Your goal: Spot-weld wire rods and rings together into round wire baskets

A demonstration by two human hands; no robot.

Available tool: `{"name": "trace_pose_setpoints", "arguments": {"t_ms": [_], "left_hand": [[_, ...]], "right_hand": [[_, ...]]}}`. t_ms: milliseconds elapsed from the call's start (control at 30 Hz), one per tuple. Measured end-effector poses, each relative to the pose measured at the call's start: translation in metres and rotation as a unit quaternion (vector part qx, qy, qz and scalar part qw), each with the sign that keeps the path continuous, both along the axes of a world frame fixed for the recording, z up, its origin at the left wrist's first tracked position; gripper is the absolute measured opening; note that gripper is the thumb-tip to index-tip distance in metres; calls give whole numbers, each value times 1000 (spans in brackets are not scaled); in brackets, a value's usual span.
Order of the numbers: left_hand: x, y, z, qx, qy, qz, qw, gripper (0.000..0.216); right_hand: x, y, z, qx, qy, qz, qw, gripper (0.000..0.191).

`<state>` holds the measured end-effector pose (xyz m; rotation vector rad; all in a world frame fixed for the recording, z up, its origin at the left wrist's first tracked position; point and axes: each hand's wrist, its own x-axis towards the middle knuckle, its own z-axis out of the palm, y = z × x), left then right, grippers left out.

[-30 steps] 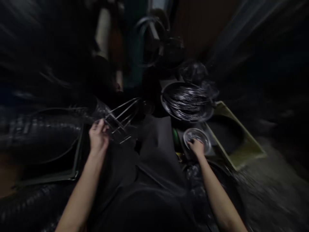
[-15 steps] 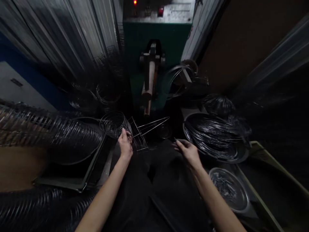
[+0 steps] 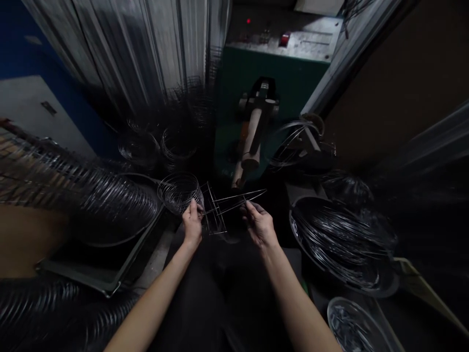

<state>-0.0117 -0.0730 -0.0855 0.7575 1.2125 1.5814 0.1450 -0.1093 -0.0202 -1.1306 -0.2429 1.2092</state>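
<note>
My left hand (image 3: 192, 222) is closed in a pinch on one end of a thin metal wire frame (image 3: 217, 207). The frame has a long pointed loop and several cross wires, and it is held out in front of the machine's rods. My right hand (image 3: 259, 222) is beside the loop's right part, thumb and fingers pinched together. A small dark tip shows at those fingertips, too small to name. Whether the right fingers touch the wire I cannot tell. Just behind my left hand is a round coil of wire rings (image 3: 179, 188).
A green machine (image 3: 282, 78) with a red light and thick round rods (image 3: 252, 137) stands ahead. On the right are a basin of bent wires (image 3: 337, 239) and a bowl of small metal pieces (image 3: 351, 325). Stacked wire racks (image 3: 120, 195) lie left over a dark tray (image 3: 84, 274).
My right hand has moved left and inward, up to the loop of the wire frame. My left hand still holds the frame. The view has swung left, so the machine appears further right.
</note>
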Motion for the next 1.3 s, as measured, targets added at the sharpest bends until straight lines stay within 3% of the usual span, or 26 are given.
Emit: {"name": "trace_pose_setpoints", "arguments": {"t_ms": [467, 733, 1300], "left_hand": [[2, 9, 5, -14, 11, 8, 1000, 52], [0, 14, 12, -15, 31, -1, 999, 52], [-3, 23, 17, -20, 14, -23, 999, 50]], "right_hand": [[-7, 13, 6, -47, 34, -23, 998, 22], [-6, 19, 4, -38, 21, -7, 999, 22], [-13, 31, 7, -59, 67, -39, 995, 8]]}}
